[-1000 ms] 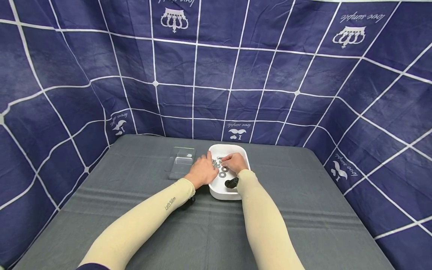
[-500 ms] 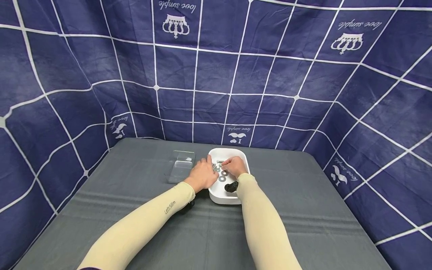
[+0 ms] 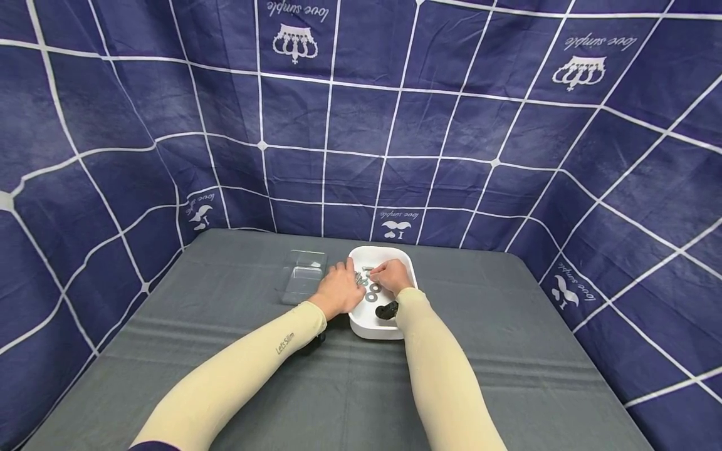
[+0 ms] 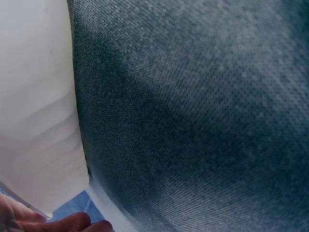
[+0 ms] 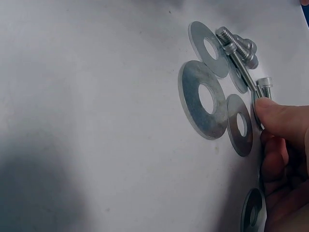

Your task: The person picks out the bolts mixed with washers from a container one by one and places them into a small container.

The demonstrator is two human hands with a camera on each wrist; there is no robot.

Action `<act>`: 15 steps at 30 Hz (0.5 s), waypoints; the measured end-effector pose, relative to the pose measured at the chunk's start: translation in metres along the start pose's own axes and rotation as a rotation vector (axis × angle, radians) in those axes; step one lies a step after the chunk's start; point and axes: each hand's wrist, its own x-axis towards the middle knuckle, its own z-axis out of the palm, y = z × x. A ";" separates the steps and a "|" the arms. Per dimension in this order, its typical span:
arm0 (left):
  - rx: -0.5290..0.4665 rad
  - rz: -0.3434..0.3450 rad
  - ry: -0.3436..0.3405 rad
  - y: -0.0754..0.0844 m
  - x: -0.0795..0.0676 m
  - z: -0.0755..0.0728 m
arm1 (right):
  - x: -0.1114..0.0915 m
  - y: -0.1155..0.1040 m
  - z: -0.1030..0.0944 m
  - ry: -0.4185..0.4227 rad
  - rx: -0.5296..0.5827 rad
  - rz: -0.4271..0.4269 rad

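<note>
A white tray [image 3: 380, 329] stands on the table with metal washers [image 5: 203, 100] and several socket-head bolts [image 5: 241, 67] in it. My left hand [image 3: 338, 289] holds the tray's left wall, with some fingers on its outer side in the left wrist view. Inside the tray my right hand [image 3: 392, 275] is over the small parts. Its thumb [image 5: 282, 118] and curled index finger pinch the end of a bolt among the washers. What lies behind the thumb is partly hidden, and a washer [image 5: 252, 212] sits below the fingers.
A clear plastic box [image 3: 304, 279] with compartments lies left of the tray. The table wears a grey cloth [image 3: 361, 388]. Blue checked curtains [image 3: 361, 113] stand behind and at both sides. A black wrist-camera mount [image 3: 387, 311] hangs over the tray.
The head view has shifted slightly, so the whole scene sits a little lower than a second ago. Both hands stay at the tray, with only slight finger movement at the right.
</note>
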 end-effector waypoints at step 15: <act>0.033 0.016 0.013 0.002 -0.003 -0.003 | -0.001 -0.002 -0.001 -0.022 0.023 -0.009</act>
